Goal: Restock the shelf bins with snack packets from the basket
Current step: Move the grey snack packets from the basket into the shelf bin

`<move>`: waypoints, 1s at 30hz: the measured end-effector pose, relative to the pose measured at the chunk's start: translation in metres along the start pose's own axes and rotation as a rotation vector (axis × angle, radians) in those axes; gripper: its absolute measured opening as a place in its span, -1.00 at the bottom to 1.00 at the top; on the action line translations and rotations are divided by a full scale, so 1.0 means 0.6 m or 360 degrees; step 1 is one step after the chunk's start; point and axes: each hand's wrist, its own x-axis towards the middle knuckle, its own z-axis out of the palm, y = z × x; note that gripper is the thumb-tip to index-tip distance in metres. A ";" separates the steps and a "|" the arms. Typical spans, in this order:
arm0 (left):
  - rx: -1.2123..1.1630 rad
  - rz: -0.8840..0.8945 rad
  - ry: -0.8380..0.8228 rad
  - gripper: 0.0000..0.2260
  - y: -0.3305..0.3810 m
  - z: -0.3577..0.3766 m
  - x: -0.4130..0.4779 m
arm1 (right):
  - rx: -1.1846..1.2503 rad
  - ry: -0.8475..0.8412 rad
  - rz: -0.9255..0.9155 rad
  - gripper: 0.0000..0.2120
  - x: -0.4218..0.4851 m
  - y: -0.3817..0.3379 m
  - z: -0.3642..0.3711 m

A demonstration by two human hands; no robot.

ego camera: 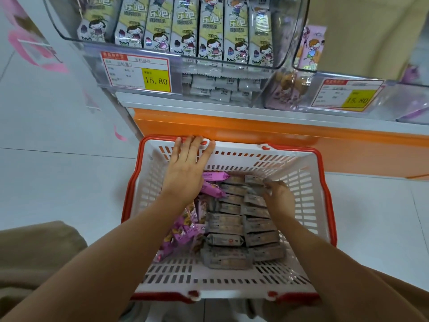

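Snack packets, grey and pink, lie in the basket. Right hand is down among the grey ones, blurred, grip unclear. Left hand rests straight-fingered, relaxed, on the far rim. Shelf bins beyond are cut off above.

Left hand: mine, laid flat over the far rim of the basket, fingers straight and spread.
Right hand: down inside the basket, fingers curled onto the far end of the grey packets; blur hides whether I grip one.
Basket: white slotted walls, red rim, on the floor just in front of the orange shelf base.
Grey packets: 2 rows filling the right half.
Pink packets: heaped loosely in the left half, partly under my left forearm.
Clear bin: holds upright cartoon packets side by side.
Price tag: reads 15.80.
Second price tag: also 15.80.
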 end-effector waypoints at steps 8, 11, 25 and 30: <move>0.0048 -0.0032 -0.0064 -0.26 0.002 -0.003 -0.001 | 0.0427 0.0207 0.0346 -0.89 0.003 -0.008 -0.033; 0.0022 -0.0029 -0.0046 -0.23 0.003 -0.007 -0.002 | 0.0682 0.0214 0.0417 -0.89 -0.001 -0.019 -0.041; -0.1482 -0.0068 -0.0620 -0.61 0.042 -0.084 -0.029 | 0.1885 -0.0345 0.0125 -0.84 -0.044 -0.133 -0.187; -0.2011 -0.0150 -0.0666 -0.82 0.050 -0.158 -0.063 | 0.1916 -0.0278 -0.0039 -0.90 -0.078 -0.186 -0.230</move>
